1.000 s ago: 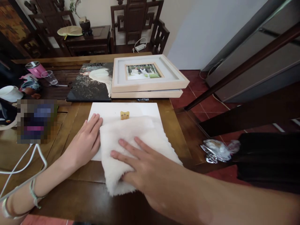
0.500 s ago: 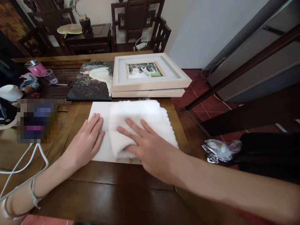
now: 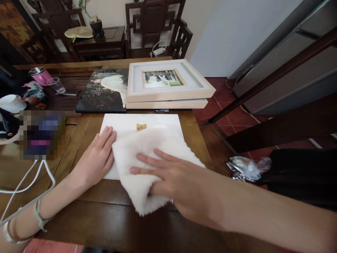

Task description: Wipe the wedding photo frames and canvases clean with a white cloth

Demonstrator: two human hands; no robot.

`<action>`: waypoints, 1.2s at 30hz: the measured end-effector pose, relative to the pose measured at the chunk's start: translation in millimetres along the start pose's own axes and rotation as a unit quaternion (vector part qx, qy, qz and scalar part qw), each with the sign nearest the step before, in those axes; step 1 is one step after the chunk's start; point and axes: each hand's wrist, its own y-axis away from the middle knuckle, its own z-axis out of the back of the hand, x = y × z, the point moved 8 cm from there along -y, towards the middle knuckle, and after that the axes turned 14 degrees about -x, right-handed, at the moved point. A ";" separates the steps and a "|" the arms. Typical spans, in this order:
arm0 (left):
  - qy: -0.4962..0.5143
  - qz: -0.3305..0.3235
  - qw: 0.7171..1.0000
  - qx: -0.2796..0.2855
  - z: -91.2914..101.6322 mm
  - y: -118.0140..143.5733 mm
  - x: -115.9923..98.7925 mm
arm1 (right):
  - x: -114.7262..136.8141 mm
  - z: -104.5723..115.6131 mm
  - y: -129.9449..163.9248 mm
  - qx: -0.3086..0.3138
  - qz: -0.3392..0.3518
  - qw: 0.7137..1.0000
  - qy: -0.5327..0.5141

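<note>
Two hands: both lie flat, fingers spread.
Left hand (image 3: pixel 96 160): presses the white board's (image 3: pixel 119 123) left edge, near the table's (image 3: pixel 79 207) front.
Right hand (image 3: pixel 168 175): palm down on the fluffy cloth (image 3: pixel 137 147), which covers the board's near right part.
Progress: far strip bare, with a small yellow piece (image 3: pixel 141 127), perhaps a hanger; the rest lies under the cloth.
Hidden: board's right corner; blurred patch at left.

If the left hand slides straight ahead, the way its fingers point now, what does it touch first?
Probably the small yellow piece on the white board, or it passes just beside it; the left hand points up and right. Beyond lie the stacked picture frames.
</note>
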 end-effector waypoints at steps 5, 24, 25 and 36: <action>-0.007 0.010 1.000 -0.014 3.1 -1.8 -2.0 | -39.0 19.7 -2.0 -0.059 -0.048 0.997 0.028; 0.001 -0.015 1.000 0.000 -0.2 -1.7 -4.9 | 11.3 -14.2 17.4 -0.044 0.057 0.997 -0.010; 0.001 -0.015 1.000 0.001 0.1 -1.5 -4.9 | 9.7 -13.3 16.9 -0.043 0.056 0.998 -0.008; -0.004 0.004 1.000 -0.021 4.2 -2.9 -5.9 | -62.6 23.9 -16.0 -0.092 -0.070 0.988 0.104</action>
